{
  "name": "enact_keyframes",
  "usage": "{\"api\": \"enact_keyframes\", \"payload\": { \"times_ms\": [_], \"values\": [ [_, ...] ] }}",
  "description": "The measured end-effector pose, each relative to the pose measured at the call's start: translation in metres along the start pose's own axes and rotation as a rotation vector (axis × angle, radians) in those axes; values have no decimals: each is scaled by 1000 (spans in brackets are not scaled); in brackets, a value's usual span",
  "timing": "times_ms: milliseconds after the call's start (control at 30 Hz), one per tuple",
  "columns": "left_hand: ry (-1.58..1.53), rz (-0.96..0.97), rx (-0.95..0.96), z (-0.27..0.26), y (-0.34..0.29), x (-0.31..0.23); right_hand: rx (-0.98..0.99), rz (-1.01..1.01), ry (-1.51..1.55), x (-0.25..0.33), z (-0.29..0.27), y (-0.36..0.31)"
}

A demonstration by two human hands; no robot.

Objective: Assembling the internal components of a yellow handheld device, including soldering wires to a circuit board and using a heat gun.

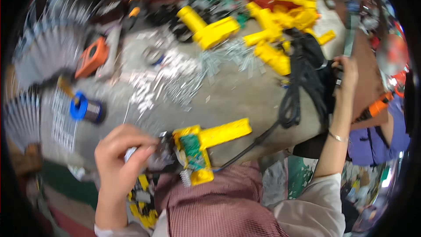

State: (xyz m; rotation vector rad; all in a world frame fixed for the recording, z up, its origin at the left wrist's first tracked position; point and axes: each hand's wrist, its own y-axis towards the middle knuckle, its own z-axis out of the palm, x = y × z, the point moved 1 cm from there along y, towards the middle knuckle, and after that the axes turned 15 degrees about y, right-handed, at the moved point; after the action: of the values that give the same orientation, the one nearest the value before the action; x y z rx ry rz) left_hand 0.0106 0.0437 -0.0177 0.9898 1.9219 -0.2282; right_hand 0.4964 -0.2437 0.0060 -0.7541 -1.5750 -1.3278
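My left hand (119,156) is at the front of the table, its thumb and fingers pinched together. A whitish bit shows by the thumb, too blurred to name. Beside that hand lies an opened yellow plastic housing (226,132) with a long handle part. A green circuit board (191,145) sits inside it, and a dark cable runs from it to the right. My right hand (347,71) is stretched out to the table's right side, its fingers curled round a dark, partly metallic thing that I cannot make out. A black cable bundle (291,105) lies just left of it.
Yellow housings (215,33) are heaped at the back. Loose white parts (164,77) and clear tubes (210,63) cover the middle. At left are a blue wire spool (79,106) and an orange meter (92,57). An orange-handled tool (379,104) lies at right.
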Motion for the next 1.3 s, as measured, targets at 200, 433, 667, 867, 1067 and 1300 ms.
{"api": "enact_keyframes", "payload": {
  "times_ms": [200, 433, 667, 867, 1067, 1300],
  "values": [
    [-460, -132, 79, 14, -9, -5, 608, 197, 712, 125, 116, -76],
    [-736, -310, 61, 30, -20, -7, 613, 145, 1168, 167, 192, -167],
    [-1115, -406, 134, 38, -28, 4, 641, 167, 1316, 160, 219, -209],
    [-1352, -382, 153, 42, -32, 9, 658, 185, 1369, 156, 231, -216],
    [-1012, -45, -145, 48, -28, -3, 610, 205, 1447, 151, 226, -209],
    [-386, 289, -213, 40, -26, -8, 540, 266, 1563, 142, 205, -191]
  ]
}}
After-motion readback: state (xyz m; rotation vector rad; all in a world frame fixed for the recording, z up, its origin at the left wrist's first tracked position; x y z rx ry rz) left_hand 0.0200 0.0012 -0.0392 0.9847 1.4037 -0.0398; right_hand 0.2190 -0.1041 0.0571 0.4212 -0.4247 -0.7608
